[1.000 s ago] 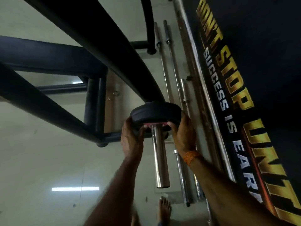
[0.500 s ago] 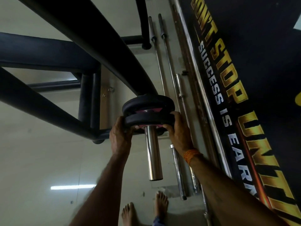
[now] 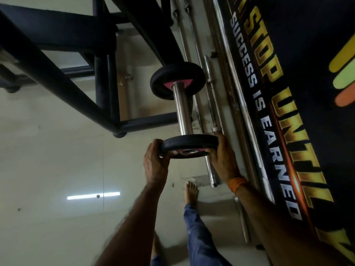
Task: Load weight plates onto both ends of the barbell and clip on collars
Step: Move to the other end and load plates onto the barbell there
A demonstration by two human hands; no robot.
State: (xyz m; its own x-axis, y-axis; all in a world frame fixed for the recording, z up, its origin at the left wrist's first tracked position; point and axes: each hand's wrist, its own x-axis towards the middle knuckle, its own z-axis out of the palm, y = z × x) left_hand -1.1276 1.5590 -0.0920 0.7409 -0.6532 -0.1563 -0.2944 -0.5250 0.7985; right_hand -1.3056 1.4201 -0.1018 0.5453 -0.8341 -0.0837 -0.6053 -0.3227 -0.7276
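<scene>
While two bare forearms reach forward from the bottom of the view, the left hand (image 3: 155, 162) and the right hand (image 3: 222, 160) clamp one round black plate (image 3: 189, 145) between them, one hand on each side of its rim. This plate looks like matte rubber, with a pink patch around a metal-ringed centre hole, and it sits at the free tip of the shiny steel barbell sleeve (image 3: 183, 110). On the right wrist is one orange beaded band (image 3: 237, 184). Below the hands, one bare foot (image 3: 191, 191) and a leg in blue jeans stand on the pale, glossy floor (image 3: 57, 160). Farther along the sleeve, well apart from the held plate, a second black plate (image 3: 177, 80) of the same kind is seated, with a pink triangle label near the hole. Several thin steel bars (image 3: 210, 166) lie on the floor by the dark banner (image 3: 278, 93) with gold and white letters. Beyond, thick black tubes of a frame (image 3: 57, 77) cross the view.
</scene>
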